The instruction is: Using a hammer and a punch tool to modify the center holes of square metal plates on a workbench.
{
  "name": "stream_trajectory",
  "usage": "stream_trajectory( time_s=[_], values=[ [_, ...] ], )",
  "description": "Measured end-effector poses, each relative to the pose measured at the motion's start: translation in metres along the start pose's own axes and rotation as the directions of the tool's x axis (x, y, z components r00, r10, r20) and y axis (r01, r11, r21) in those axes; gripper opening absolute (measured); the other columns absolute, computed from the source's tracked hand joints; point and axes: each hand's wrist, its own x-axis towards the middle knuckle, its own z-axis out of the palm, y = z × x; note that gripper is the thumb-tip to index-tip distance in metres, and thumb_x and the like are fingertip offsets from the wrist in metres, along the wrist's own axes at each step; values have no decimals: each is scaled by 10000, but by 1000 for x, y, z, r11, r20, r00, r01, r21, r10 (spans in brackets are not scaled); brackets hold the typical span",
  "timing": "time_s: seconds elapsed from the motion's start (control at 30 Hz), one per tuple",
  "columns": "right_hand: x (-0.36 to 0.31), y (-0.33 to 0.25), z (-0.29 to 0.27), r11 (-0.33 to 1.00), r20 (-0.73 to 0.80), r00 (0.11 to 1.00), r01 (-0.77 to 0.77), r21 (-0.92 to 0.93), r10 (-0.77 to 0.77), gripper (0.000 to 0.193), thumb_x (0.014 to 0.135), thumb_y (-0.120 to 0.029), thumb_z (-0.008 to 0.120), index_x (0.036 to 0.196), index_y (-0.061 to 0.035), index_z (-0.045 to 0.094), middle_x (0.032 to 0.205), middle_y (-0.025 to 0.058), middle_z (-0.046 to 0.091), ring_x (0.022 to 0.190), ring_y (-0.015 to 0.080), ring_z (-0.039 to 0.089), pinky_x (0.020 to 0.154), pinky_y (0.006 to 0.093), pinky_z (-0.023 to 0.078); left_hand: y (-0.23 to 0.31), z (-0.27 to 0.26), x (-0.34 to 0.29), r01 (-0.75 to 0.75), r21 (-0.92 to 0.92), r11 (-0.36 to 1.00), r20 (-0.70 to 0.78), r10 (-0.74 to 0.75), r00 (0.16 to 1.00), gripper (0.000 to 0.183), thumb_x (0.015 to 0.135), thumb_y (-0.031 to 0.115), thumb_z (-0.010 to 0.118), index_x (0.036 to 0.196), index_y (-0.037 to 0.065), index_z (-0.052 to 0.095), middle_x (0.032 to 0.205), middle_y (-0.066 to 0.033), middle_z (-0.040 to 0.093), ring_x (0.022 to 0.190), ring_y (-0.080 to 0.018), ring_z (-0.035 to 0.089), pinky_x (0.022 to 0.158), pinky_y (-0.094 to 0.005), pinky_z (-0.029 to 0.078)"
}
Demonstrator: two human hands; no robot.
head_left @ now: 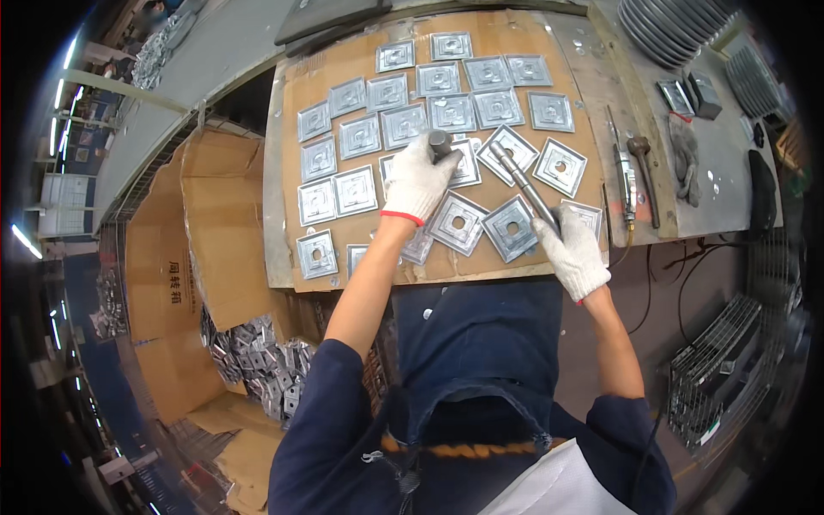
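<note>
Left hand (415,182) and right hand (573,253), both curled tight in my feed.
I see the left gripping a dark cylinder (440,140), the right wrapped around a metal rod (520,179) slanting over square metal plates (550,112), which lie across a cardboard sheet (506,33); farther left stands a brown carton (223,184).

Tube lights (27,242) (white) shine beside grey floor (635,296)

Most of the cardboard (335,60) is blocked by plates (451,112), with the rod (518,174) held across them; at right, passage is left between plates and silver tool (627,182).
</note>
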Motion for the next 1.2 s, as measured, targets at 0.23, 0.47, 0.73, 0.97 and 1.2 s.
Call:
stream_trajectory(
  time_s=[0.23,0.47,0.73,0.97,1.2],
  values=[
    [1,-5,7,995,19,995,102,-23,-101,411,1042,-401,662,1124,1,664,966,265,711,930,448,708,817,504,535,-5,16,-4,-25,143,989,-125,43,991,342,923,286,826,1104,18,714,894,-151,745,764,-256,695,752,-369,563],
    [10,-73,-19,968,-52,984,179,173,-173,316,1050,-312,696,1127,-10,644,863,204,720,752,339,752,668,415,565,-12,13,1,-46,194,980,-53,57,997,348,927,301,825,1091,16,709,870,-147,738,754,-247,694,734,-369,558],
    [33,-104,7,886,-250,855,463,-22,-454,289,1059,-336,675,1122,-63,604,841,177,738,728,393,745,626,467,576,5,7,-1,0,198,980,7,-1,1000,403,939,362,800,1186,59,703,1023,-187,779,976,-387,753,848,-464,580],
    [36,-82,-9,928,117,981,184,-323,-154,417,1071,-455,588,1129,-43,603,865,235,733,834,456,739,738,532,572,2,12,-2,-18,156,988,-54,27,998,395,921,299,826,1152,-1,712,1006,-191,777,937,-357,755,840,-435,578],
    [2,-46,-1,989,-36,993,107,-105,-111,363,1081,-396,600,1186,-48,612,810,198,731,802,451,733,718,504,566,13,0,-8,-33,15,999,-63,34,997,358,895,243,868,1138,17,734,918,-113,762,817,-208,709,783,-345,581]
  ],
)
